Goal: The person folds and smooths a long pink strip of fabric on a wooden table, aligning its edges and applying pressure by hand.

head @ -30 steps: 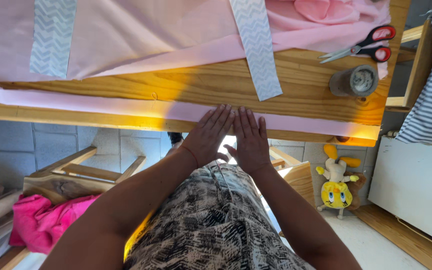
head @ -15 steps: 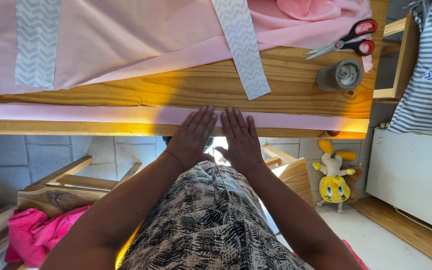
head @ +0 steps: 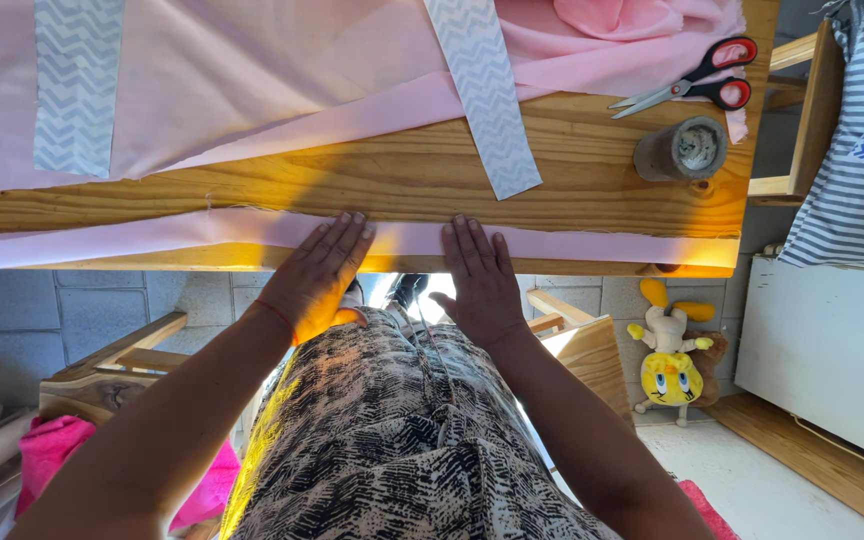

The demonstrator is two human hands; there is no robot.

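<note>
A narrow strip of pale pink fabric [head: 572, 243] lies along the near edge of a wooden table [head: 592, 185]. My left hand [head: 318, 277] rests flat on the strip, fingers spread. My right hand [head: 480, 277] lies flat on it too, a little to the right, and the two hands are apart. A large pink cloth [head: 252, 90] covers the far part of the table, with two grey-and-white chevron strips [head: 482, 95] lying across it. Neither hand grips anything.
Red-handled scissors [head: 697, 82] and a grey roll of tape [head: 687, 150] sit at the table's right end. A striped cloth [head: 857, 130] hangs at right above a white cabinet [head: 832, 340]. A yellow plush toy [head: 670, 365], wooden frames [head: 112, 365] and a bright pink cloth [head: 52, 450] are on the floor.
My hands have slid apart along the pink strip, left hand going left and right hand going right. The view has shifted slightly.
</note>
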